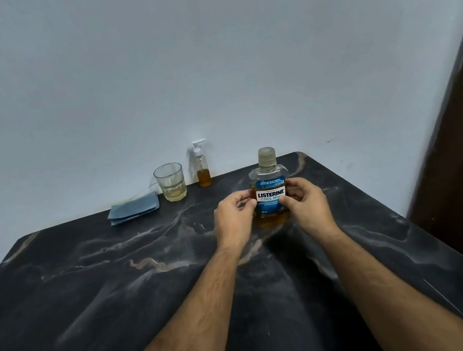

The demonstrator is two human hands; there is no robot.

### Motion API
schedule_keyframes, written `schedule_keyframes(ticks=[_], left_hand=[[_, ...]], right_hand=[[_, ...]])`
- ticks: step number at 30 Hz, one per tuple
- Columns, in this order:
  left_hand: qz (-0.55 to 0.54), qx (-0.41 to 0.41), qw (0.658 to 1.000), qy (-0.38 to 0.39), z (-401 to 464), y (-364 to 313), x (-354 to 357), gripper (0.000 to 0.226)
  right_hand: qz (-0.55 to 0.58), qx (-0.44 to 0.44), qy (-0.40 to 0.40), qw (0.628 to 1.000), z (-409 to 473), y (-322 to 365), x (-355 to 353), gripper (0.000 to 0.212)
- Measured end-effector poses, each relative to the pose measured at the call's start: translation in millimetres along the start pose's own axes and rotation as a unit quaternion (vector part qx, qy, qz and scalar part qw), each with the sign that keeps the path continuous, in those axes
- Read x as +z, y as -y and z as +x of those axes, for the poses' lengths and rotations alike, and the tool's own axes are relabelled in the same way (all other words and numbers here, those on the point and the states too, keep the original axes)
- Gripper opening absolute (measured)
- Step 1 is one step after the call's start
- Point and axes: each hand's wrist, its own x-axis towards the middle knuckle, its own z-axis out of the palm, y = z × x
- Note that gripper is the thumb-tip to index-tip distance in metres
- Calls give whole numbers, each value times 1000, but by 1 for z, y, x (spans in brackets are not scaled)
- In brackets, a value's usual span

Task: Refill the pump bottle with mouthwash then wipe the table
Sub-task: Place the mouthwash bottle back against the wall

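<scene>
A pale wall backs the dark marbled table (90, 286) in front of me. Far left lies the folded blue cloth (134, 210), then a glass (170, 182) holding a little pale liquid, then the pump bottle (202, 167) against the wall, low on amber fluid. My left hand (232, 220) and right hand (306, 203) curl round the mouthwash bottle (270, 190) from either side, upright, cap on. I judge the danger lies ahead: the pump bottle's neck looks narrow, so a hurried pour could spill, and it stands well apart from my hands.
</scene>
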Motion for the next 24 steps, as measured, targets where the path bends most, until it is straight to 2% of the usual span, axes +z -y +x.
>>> schedule_keyframes(ticks=[6, 14, 24], left_hand=[[4, -20, 999, 48, 90, 16, 1, 40], [-30, -19, 997, 73, 183, 39, 16, 46], [-20, -28, 997, 73, 240, 66, 18, 49]], right_hand=[[-3, 10, 1, 1000, 90, -13, 47, 34], [-20, 16, 20, 999, 199, -45, 97, 37], [-29, 3, 31, 999, 245, -57, 124, 36]])
